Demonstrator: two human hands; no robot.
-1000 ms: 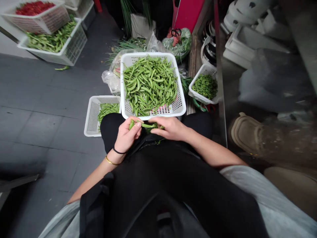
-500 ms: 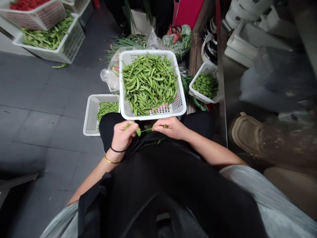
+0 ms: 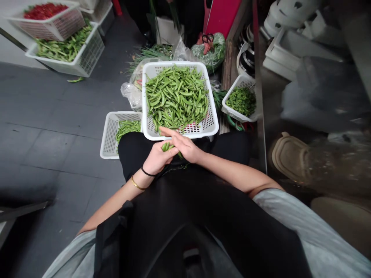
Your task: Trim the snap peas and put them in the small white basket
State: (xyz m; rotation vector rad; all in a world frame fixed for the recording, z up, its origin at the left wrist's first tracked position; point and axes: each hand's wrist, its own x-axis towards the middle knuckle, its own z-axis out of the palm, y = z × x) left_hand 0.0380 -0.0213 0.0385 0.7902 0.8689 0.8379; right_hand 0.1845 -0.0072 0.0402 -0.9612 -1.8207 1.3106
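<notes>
Your left hand [image 3: 156, 159] is curled over your lap, pinching a pea pod [image 3: 166, 146] at its fingertips, just short of the near rim of the big white basket [image 3: 213, 124] heaped with pods. Your right hand [image 3: 183, 145] lies across it with fingers stretched out, touching the pod; whether it grips anything is hidden. A smaller basket [image 3: 106, 143] sits on the floor to the left.
</notes>
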